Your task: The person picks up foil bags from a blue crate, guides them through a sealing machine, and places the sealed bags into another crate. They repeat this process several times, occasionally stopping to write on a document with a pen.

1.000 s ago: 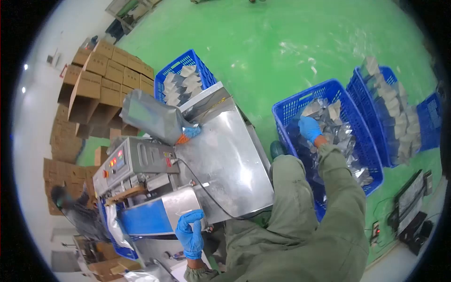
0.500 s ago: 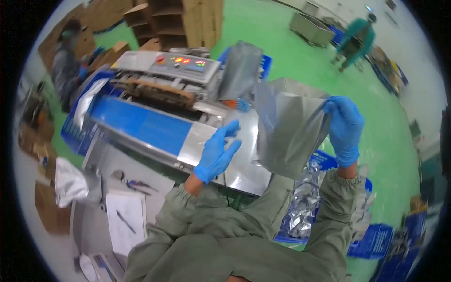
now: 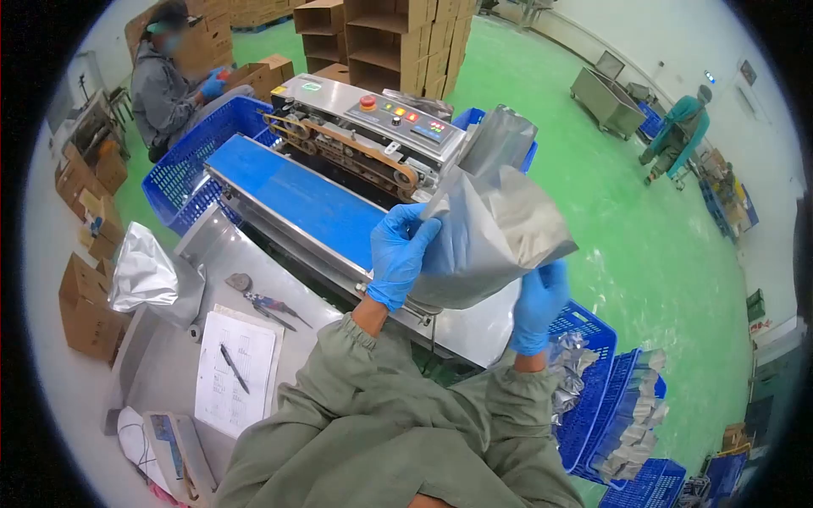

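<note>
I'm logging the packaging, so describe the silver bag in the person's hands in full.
The silver bag looks like flexible foil, smooth on its near face and paler and creased toward the upper right. It is held tilted in mid-air above the metal table. The left hand pinches its left edge; the right hand is at its lower right. Its contents can't be seen.

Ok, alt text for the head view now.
Blue-gloved left hand holds a silver bag, right hand at its lower edge, before a machine with a blue belt. A metal table holds papers and a pen; one person sits, another stands beyond.
</note>
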The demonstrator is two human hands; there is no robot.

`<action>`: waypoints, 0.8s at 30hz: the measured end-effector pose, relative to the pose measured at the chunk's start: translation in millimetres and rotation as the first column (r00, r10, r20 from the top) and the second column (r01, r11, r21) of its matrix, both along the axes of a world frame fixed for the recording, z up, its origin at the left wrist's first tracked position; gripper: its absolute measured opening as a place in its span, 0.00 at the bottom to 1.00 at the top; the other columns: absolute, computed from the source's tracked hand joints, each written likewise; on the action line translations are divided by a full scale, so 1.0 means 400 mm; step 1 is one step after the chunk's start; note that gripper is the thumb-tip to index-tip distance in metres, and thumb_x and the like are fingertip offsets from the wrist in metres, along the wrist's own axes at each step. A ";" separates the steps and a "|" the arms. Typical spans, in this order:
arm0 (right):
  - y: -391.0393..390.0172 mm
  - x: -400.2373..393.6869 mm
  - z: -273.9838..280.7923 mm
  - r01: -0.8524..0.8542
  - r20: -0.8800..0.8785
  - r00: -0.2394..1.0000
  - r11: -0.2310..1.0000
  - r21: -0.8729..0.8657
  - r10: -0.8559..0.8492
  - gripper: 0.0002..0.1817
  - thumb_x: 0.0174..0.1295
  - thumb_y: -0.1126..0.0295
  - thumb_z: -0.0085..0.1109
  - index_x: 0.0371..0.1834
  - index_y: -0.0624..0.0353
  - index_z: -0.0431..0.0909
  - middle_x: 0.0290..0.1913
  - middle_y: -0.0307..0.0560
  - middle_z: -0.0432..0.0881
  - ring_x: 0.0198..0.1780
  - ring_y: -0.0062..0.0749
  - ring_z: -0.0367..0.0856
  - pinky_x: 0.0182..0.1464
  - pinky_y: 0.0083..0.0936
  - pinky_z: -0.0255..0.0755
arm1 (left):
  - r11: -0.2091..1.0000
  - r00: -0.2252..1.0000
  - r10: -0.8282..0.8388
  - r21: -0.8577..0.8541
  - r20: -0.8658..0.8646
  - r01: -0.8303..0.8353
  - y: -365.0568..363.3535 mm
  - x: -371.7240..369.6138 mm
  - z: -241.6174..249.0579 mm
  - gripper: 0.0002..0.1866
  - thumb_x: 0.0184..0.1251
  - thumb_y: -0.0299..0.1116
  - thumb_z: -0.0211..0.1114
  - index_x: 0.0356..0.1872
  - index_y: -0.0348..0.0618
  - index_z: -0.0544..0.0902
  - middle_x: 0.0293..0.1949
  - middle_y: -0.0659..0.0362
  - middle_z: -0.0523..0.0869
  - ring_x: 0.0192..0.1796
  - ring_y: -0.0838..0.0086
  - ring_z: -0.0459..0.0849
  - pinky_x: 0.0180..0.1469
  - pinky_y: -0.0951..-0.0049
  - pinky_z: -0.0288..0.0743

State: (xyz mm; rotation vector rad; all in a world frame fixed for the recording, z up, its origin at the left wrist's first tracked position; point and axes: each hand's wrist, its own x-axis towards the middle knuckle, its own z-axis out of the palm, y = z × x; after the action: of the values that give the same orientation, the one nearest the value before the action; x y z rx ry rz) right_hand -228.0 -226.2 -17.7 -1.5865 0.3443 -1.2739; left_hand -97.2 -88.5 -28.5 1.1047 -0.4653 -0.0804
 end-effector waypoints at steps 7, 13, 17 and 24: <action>-0.002 -0.006 -0.042 0.088 -0.055 0.995 0.996 0.019 -0.087 0.04 0.59 0.80 0.53 0.31 0.66 0.78 0.23 0.36 0.75 0.27 0.15 0.67 0.28 0.16 0.60 | 0.978 0.983 0.177 -0.119 0.039 -0.171 -0.032 0.112 0.007 0.04 0.64 0.27 0.63 0.32 0.40 0.77 0.27 0.68 0.76 0.30 0.88 0.69 0.33 0.85 0.66; -0.035 0.016 -0.087 0.200 -0.174 0.969 0.969 0.147 -0.174 0.09 0.59 0.73 0.55 0.24 0.67 0.78 0.19 0.36 0.72 0.25 0.17 0.64 0.29 0.19 0.60 | 0.986 0.995 0.092 0.133 0.034 -0.096 -0.092 0.215 -0.040 0.10 0.62 0.30 0.65 0.23 0.40 0.76 0.21 0.68 0.74 0.25 0.87 0.68 0.29 0.82 0.64; -0.059 0.027 -0.096 0.168 -0.221 0.968 0.959 0.227 -0.118 0.11 0.58 0.72 0.55 0.21 0.66 0.76 0.19 0.35 0.72 0.24 0.17 0.64 0.29 0.20 0.60 | 0.969 0.999 0.037 0.246 -0.003 -0.035 -0.109 0.256 -0.105 0.09 0.59 0.30 0.66 0.23 0.39 0.77 0.21 0.65 0.77 0.25 0.84 0.70 0.29 0.79 0.66; -0.104 0.030 -0.223 0.124 -0.367 0.930 0.947 0.297 -0.007 0.11 0.56 0.72 0.56 0.19 0.67 0.76 0.17 0.37 0.73 0.23 0.18 0.66 0.28 0.20 0.60 | 0.674 0.992 0.017 0.731 0.126 -0.105 -0.087 0.290 -0.191 0.14 0.49 0.38 0.65 0.17 0.36 0.78 0.19 0.52 0.79 0.23 0.68 0.78 0.31 0.67 0.72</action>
State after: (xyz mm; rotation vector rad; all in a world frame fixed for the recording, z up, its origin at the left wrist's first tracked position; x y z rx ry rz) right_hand -216.0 -267.9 -106.8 -1.5335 0.8012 -0.9123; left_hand 18.7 -123.1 -105.1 1.9447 -0.5057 -0.1594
